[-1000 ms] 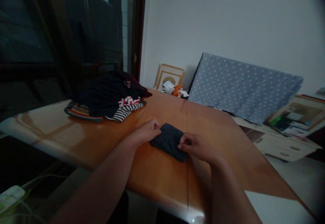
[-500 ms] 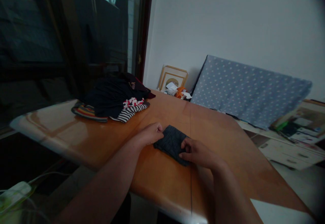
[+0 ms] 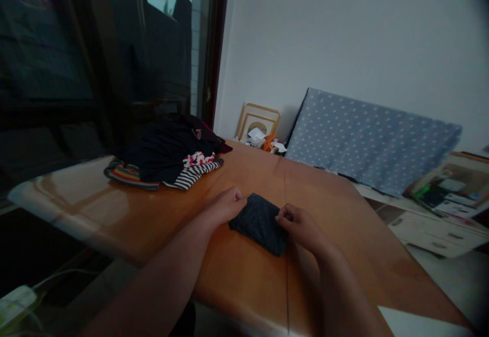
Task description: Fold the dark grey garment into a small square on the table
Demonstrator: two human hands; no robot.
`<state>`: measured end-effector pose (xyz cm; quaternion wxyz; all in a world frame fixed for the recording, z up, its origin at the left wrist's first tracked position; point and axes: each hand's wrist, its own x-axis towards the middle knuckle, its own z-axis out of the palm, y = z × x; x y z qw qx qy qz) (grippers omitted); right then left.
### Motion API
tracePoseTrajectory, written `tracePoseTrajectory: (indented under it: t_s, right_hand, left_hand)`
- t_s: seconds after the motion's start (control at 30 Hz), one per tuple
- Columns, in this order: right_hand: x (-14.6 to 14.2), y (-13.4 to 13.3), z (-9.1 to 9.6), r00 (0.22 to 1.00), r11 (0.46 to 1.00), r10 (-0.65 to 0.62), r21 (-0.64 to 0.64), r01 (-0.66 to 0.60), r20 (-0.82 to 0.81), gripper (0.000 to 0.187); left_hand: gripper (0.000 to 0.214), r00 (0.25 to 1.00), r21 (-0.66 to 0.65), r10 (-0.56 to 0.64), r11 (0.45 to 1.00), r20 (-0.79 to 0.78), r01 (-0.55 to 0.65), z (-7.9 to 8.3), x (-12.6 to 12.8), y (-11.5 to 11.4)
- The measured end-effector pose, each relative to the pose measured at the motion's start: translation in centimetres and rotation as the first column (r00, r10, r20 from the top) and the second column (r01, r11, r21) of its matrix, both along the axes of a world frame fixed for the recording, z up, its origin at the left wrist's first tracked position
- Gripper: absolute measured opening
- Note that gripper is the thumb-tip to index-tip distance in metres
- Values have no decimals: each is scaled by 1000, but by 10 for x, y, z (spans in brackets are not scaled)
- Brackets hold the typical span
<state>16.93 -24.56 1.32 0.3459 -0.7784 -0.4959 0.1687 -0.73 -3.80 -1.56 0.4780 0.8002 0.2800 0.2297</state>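
Note:
A dark blue-grey folded garment (image 3: 259, 224) lies flat on the wooden table (image 3: 237, 276) in a small, roughly square packet. At its upper left edge is my left hand (image 3: 228, 203), fingers curled in and thumb tip against the cloth. My right hand (image 3: 300, 225) pinches at the right edge, thumb and forefinger together on the fabric. Which kind of garment it is cannot be told from the folds.
Clothes (image 3: 168, 148) are heaped at the table's far left, with striped and red-and-white pieces underneath. White paper (image 3: 416, 321) lies at the near right corner. A polka-dot cloth (image 3: 374, 138) covers something behind the table, beside a white drawer cabinet (image 3: 431, 230).
My right hand has shifted from lying over the garment's right part to pinching its right edge. My left hand stays at the left edge. The view has tilted slightly.

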Motion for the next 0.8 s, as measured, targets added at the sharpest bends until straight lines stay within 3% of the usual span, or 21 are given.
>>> tracePoseTrajectory:
  t_s: [0.2, 0.43, 0.8]
  right_hand:
    - [22, 4, -10, 957, 944, -290, 169, 283, 19, 21]
    - [21, 9, -23, 950, 935, -296, 175, 309, -97, 28]
    - [23, 11, -22, 927, 918, -370, 129, 375, -66, 32]
  left_hand:
    - [19, 998, 192, -3, 981, -64, 16, -5, 2, -1]
    - [20, 978, 272, -60, 955, -202, 115, 0, 1, -4]
    - [26, 972, 361, -2, 928, -236, 90, 11, -1, -9]
